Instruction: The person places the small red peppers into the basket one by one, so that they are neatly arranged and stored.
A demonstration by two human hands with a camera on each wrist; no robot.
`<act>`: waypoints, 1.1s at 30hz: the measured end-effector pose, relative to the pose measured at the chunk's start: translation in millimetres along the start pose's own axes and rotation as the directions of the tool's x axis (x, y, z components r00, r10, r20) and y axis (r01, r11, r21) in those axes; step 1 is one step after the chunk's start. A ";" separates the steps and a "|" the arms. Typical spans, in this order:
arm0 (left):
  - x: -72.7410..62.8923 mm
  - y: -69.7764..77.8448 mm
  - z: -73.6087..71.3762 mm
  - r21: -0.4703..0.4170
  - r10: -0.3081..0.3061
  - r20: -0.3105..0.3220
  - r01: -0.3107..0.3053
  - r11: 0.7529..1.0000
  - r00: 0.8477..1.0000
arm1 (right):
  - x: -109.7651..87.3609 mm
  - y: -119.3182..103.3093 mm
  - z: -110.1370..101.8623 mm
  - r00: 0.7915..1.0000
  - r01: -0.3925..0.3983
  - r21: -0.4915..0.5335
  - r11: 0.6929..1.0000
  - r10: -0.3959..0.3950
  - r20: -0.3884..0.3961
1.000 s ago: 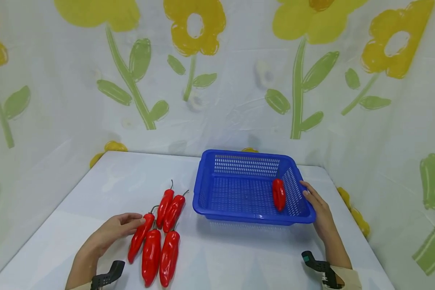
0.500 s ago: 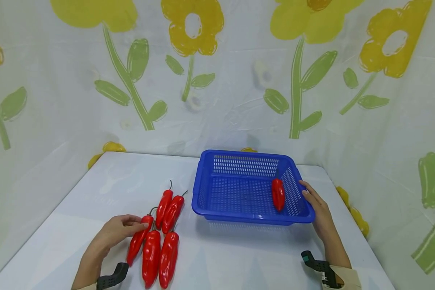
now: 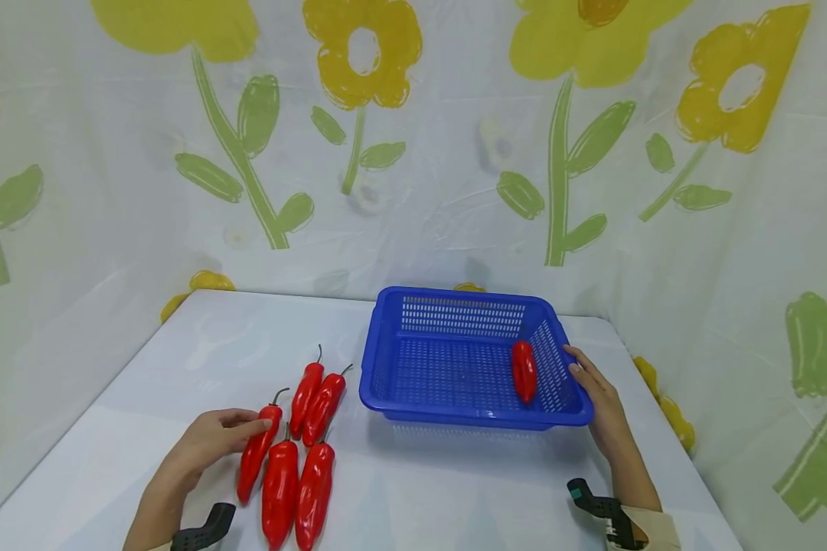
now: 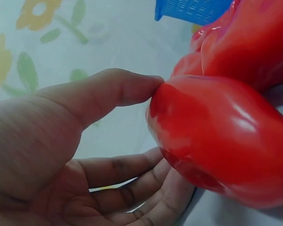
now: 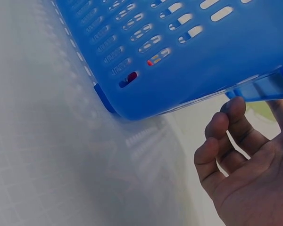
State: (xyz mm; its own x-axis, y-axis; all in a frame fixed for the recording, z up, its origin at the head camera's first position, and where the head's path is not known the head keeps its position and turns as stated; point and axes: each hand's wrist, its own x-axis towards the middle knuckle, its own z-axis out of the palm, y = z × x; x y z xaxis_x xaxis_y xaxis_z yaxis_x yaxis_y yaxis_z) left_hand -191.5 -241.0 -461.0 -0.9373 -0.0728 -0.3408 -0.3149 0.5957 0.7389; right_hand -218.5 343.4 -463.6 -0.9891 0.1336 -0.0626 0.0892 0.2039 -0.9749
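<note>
My left hand (image 3: 207, 448) pinches the leftmost red chili pepper (image 3: 253, 461) near its stem end. In the left wrist view the thumb lies on top of this glossy pepper (image 4: 217, 127) and the fingers reach beneath it. Several more red peppers lie close beside it, among them one long pepper (image 3: 279, 493) in front. My right hand (image 3: 605, 405) holds the right rim of a blue plastic basket (image 3: 475, 415), and in the right wrist view its fingertips (image 5: 236, 107) are right at the rim. One red pepper (image 3: 524, 372) lies inside the basket, toward its right side.
The white table (image 3: 441, 497) carries the basket at the back right and the peppers at the left. A curtain (image 3: 427, 191) with yellow flowers and green leaves hangs behind and along both sides. Each wrist wears a black strap device (image 3: 205, 529).
My left hand's thumb and fingers have closed on the leftmost pepper, which has shifted slightly away from its neighbours. The right hand keeps its place on the basket; the head view has turned a little.
</note>
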 end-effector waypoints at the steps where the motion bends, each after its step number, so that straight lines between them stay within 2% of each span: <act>1: 0.2 0.3 -0.9 -0.006 -0.003 -0.002 0.003 1.000 1.000 | -0.2 -0.2 0.0 1.000 -0.001 0.002 1.000 0.001 0.000; 10: 4.4 -1.6 1.4 -0.138 0.017 -0.010 -0.018 0.990 1.000 | -5.1 -0.8 -2.6 1.000 -0.015 -0.009 1.000 0.015 -0.010; 15: 3.5 3.3 -0.5 -0.185 0.052 -0.027 -0.056 0.981 0.998 | -4.0 2.9 1.3 1.000 -0.002 0.007 1.000 0.002 0.001; 24: 1.1 29.9 -9.6 -0.188 0.143 -0.051 -0.150 0.971 0.988 | -0.5 5.2 3.9 1.000 0.004 0.015 1.000 -0.004 0.003; 28: 4.6 45.9 -12.0 -0.237 0.175 -0.039 -0.179 0.955 0.984 | 0.7 3.9 2.0 1.000 0.002 0.014 1.000 -0.002 -0.007; 33: 12.4 66.3 -10.2 -0.314 0.228 -0.012 -0.221 0.923 0.973 | 1.7 2.8 0.4 1.000 -0.007 0.010 1.000 0.007 -0.014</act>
State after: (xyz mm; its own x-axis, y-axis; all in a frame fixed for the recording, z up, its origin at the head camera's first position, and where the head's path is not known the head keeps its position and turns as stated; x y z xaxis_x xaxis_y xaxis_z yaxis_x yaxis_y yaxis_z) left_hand -225.6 -210.5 -410.2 -0.9863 0.0553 -0.1557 -0.1307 0.3151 0.9400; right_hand -219.9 343.8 -466.5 -0.9866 0.1487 -0.0664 0.0948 0.1930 -0.9766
